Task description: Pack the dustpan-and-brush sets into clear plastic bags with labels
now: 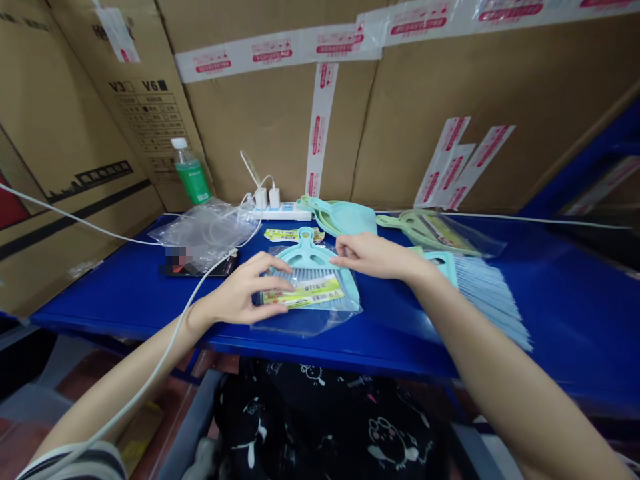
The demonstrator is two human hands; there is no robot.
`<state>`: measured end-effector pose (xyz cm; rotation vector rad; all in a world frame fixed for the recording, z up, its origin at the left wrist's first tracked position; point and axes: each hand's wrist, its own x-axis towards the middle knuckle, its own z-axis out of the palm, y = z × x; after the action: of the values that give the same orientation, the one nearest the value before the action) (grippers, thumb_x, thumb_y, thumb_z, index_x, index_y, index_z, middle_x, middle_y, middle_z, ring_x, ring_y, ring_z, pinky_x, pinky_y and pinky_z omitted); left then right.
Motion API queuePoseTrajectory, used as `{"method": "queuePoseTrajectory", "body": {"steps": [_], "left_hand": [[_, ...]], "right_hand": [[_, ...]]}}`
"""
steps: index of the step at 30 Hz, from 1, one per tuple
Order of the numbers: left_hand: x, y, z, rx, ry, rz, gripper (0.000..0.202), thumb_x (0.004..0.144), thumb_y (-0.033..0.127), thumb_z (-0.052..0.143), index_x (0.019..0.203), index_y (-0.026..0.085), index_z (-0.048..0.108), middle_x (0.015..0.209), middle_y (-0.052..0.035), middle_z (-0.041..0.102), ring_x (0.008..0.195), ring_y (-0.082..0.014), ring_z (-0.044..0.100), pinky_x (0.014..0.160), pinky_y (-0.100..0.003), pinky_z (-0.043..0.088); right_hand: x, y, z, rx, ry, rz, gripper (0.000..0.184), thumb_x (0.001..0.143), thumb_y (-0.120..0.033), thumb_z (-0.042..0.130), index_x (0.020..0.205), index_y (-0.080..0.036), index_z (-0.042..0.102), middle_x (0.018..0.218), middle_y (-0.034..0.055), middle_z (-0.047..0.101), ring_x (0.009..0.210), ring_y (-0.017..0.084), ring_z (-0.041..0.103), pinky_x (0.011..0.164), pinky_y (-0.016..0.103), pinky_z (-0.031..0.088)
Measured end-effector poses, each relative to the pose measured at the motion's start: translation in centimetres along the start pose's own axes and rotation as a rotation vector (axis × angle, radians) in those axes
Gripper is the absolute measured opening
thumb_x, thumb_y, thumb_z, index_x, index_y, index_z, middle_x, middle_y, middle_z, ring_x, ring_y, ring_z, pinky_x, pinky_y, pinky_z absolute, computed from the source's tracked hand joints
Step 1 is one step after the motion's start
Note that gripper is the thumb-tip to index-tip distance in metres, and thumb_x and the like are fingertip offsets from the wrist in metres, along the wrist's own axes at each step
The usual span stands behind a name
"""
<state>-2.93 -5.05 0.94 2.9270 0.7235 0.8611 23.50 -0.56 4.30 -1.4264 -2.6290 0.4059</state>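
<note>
A teal mini dustpan with a brush and a yellow-green paper label (pixel 306 293) lies in a clear plastic bag (pixel 300 321) on the blue table (pixel 125 293). My left hand (pixel 240 293) rests on the bag's left side, fingers curled onto the label and the brush bristles. My right hand (pixel 373 257) lies on the upper right of the dustpan, fingers stretched out flat and pressing on it.
Teal dustpans (pixel 345 217) are stacked behind; a bagged green dustpan (pixel 435 230) and blue brushes (pixel 487 290) lie to the right. Left are empty clear bags (pixel 205 230), a phone (pixel 200 267), a power strip (pixel 280 212), a green bottle (pixel 190 172), and a white cable (pixel 150 380). Cardboard boxes wall the back.
</note>
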Motion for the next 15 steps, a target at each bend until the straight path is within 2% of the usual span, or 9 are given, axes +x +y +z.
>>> {"method": "queuePoseTrajectory", "body": {"steps": [4, 8, 11, 15], "left_hand": [[-0.2, 0.3, 0.1, -0.069, -0.076, 0.052, 0.012, 0.084, 0.031, 0.065, 0.091, 0.024, 0.071, 0.108, -0.0082, 0.064, 0.096, -0.0196, 0.059, 0.086, -0.037, 0.05], [-0.1, 0.0, 0.4, -0.059, -0.056, 0.072, 0.014, 0.087, 0.022, 0.059, 0.089, 0.023, 0.072, 0.103, -0.0077, 0.066, 0.091, -0.0174, 0.059, 0.082, -0.034, 0.051], [-0.1, -0.3, 0.3, -0.026, -0.062, 0.045, 0.018, 0.088, 0.02, 0.055, 0.092, 0.024, 0.072, 0.102, -0.0068, 0.067, 0.091, -0.0174, 0.06, 0.082, -0.035, 0.052], [-0.3, -0.6, 0.2, 0.027, -0.087, 0.04, 0.024, 0.09, 0.017, 0.049, 0.097, 0.024, 0.072, 0.104, -0.0071, 0.067, 0.098, -0.0187, 0.06, 0.083, -0.035, 0.053]], "right_hand": [[0.9, 0.4, 1.5, -0.082, 0.085, 0.064, 0.018, 0.089, -0.034, 0.042, 0.095, -0.02, 0.052, 0.089, 0.0095, 0.065, 0.077, 0.023, 0.058, 0.062, 0.033, 0.039], [1.2, 0.8, 2.2, -0.093, 0.132, 0.057, 0.025, 0.088, -0.027, 0.036, 0.106, -0.021, 0.052, 0.107, 0.0128, 0.064, 0.086, 0.026, 0.061, 0.065, 0.035, 0.042], [1.2, 1.0, 2.3, -0.099, 0.132, 0.043, 0.028, 0.088, -0.027, 0.034, 0.109, -0.021, 0.053, 0.104, 0.0122, 0.066, 0.085, 0.026, 0.062, 0.064, 0.035, 0.043], [0.9, 0.4, 1.7, -0.152, 0.053, 0.145, 0.027, 0.089, -0.027, 0.034, 0.104, -0.02, 0.056, 0.096, 0.0113, 0.068, 0.08, 0.024, 0.062, 0.06, 0.033, 0.041]]}}
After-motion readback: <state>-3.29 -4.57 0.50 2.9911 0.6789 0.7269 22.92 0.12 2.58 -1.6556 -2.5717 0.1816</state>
